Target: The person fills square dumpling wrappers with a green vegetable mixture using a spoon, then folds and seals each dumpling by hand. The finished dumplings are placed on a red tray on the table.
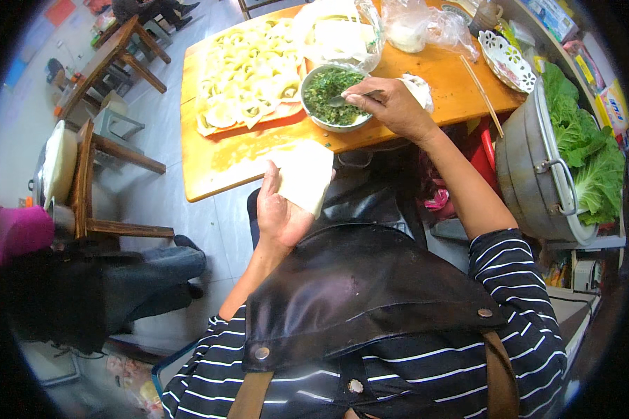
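A pale, flat dough wrapper (pixel 305 175) lies across the palm and fingers of my left hand (pixel 283 214), just off the front edge of the wooden table (pixel 215 180). My right hand (pixel 393 107) grips a metal spoon (pixel 340 100), its bowl dipped into green chopped filling (pixel 327 89). That filling sits in a round bowl (pixel 340 127) near the table's front edge. Left of the bowl, an orange tray (pixel 278 116) carries many folded dumplings (pixel 246 68) in rows. Behind the bowl stands a clear plastic bag (pixel 340 31) with pale, stacked wrappers, overexposed by the light.
A pair of chopsticks (pixel 482 97) juts over the table edge near a white openwork basket (pixel 507 62). To my right, a large metal pot (pixel 529 162) holds leafy greens (pixel 582 152). A seated person (pixel 152 283) is close on my left, beside wooden tables (pixel 86 183).
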The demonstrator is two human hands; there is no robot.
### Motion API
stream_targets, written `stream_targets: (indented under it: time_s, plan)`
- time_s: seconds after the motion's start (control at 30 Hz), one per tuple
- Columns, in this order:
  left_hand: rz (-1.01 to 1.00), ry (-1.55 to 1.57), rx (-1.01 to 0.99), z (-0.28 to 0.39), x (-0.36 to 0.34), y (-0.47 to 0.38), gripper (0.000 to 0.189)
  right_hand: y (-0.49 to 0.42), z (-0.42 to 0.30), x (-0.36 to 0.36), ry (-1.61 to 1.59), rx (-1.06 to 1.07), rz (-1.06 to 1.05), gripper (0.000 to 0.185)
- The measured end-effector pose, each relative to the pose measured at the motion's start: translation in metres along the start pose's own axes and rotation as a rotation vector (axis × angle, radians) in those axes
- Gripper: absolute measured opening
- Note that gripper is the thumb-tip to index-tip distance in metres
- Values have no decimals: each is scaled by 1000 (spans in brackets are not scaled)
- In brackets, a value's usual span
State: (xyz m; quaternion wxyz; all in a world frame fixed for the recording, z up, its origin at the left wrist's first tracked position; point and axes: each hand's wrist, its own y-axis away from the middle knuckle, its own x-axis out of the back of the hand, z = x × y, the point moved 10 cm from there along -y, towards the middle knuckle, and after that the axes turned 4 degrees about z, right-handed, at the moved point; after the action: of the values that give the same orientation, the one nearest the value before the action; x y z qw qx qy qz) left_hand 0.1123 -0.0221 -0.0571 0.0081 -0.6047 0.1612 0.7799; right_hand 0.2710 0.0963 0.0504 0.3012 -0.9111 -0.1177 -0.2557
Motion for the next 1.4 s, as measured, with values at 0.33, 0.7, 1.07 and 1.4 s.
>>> stream_targets:
  time_s: [0.33, 0.7, 1.07, 1.4]
  plan:
    - [95, -4, 29, -8, 10, -12, 57, -3, 24, -19, -56, -85, -227, 25]
    - [111, 29, -1, -2, 8, -22, 68, -18, -9, -3, 74, 137, -192, 16]
    - [112, -22, -7, -2, 0, -27, 67, 2, -43, -7, 251, 380, -176, 15]
    - [102, -2, -7, 1, 1, -29, 66, 31, -50, -20, 313, 461, -169, 16]
